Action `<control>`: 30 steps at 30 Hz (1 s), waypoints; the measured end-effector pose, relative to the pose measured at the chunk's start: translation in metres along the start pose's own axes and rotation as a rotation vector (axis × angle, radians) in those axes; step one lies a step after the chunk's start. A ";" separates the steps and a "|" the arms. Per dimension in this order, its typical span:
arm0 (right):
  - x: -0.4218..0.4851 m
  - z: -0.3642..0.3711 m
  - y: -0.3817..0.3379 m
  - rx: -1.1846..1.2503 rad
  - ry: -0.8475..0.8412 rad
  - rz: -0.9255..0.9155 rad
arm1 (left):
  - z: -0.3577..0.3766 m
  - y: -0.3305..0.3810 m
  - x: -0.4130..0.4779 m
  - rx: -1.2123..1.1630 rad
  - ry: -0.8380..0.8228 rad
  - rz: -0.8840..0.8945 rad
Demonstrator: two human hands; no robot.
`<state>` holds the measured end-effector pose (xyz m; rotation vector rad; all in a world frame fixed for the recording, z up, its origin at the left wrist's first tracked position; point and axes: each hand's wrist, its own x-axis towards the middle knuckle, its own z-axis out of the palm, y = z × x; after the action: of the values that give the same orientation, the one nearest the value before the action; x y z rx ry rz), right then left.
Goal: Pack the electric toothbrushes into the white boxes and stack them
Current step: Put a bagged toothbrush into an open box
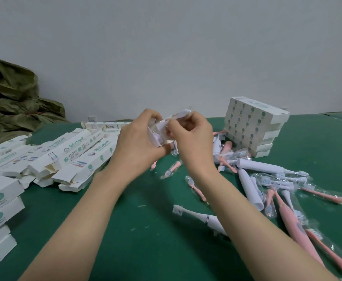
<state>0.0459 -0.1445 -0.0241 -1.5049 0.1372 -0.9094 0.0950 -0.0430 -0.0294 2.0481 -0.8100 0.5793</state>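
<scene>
A pale grey wall (166, 47) fills the upper half; below it lies the green surface (135, 199). Olive cloth (14, 94) is bunched at upper left. At left centre sprawl the open white boxes (70, 155), teal lettering reading what looks like "WISDENT". Closed boxes are stacked at right centre (253, 126) and lower left (0, 201). Loose white and pink toothbrushes (259, 165), many bagged, lie at right. At centre, my left hand (137, 142) grips a white box (156, 134), and my right hand (192, 138) pinches a plastic-wrapped white piece (183, 114) at its opening.
</scene>
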 end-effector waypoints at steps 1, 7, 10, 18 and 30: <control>0.000 0.000 0.000 -0.028 -0.024 -0.003 | 0.001 0.000 0.000 0.006 -0.005 0.000; -0.002 -0.005 0.000 -0.077 0.046 -0.158 | 0.002 0.004 -0.003 -0.053 -0.042 -0.026; -0.004 -0.005 -0.001 -0.104 0.026 -0.226 | 0.003 0.006 -0.003 -0.060 -0.057 -0.040; 0.001 -0.004 0.005 -0.331 -0.001 -0.352 | 0.002 0.006 -0.003 -0.075 -0.049 -0.049; 0.008 -0.012 -0.006 -0.813 -0.540 -0.554 | -0.006 0.002 -0.001 -0.051 -0.025 -0.089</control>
<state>0.0418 -0.1580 -0.0168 -2.5797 -0.3682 -0.8748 0.0922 -0.0381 -0.0257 2.0371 -0.7374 0.4797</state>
